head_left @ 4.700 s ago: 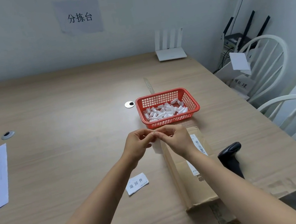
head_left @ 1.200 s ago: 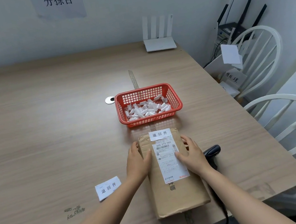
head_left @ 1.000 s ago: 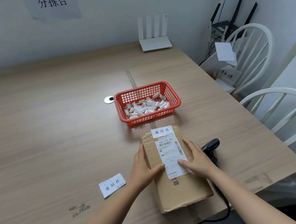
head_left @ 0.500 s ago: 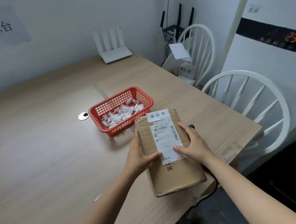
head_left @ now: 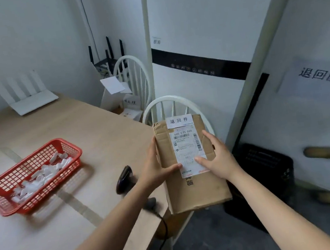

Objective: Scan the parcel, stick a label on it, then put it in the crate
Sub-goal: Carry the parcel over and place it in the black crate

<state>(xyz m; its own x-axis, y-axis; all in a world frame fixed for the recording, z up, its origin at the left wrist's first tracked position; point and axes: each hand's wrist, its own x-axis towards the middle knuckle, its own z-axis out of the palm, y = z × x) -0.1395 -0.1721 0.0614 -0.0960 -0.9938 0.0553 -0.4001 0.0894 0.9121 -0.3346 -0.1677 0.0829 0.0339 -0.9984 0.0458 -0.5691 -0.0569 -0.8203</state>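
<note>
Both hands clamp the parcel (head_left: pixel 190 163) from its long sides: left hand (head_left: pixel 155 168) on the left edge with thumb across the top face, right hand (head_left: pixel 216 158) on the right edge, thumb tip on the shipping slip. Fingers wrap underneath, out of sight. Neither hand is free.

Parcel is in the air, flat side up, carried beyond the right edge of the tabletop (head_left: pixel 48 234) and over the seat of the nearer white chair (head_left: pixel 170 105). Small white label (head_left: pixel 179 120) is stuck at its far end, above the printed slip (head_left: pixel 187 151).

Judgement: scan and label appear done; step in hand is the carry to the crate. The black crate (head_left: pixel 266 180) stands on the floor, right of the chair, below the wall sign (head_left: pixel 319 75).

To do well: keep parcel level, swing right clear of the chair back, lower into the crate before letting go, label up.

Scanner (head_left: pixel 125 178) lies near the tabletop's right edge; red basket (head_left: pixel 30 178) of white slips further left.
</note>
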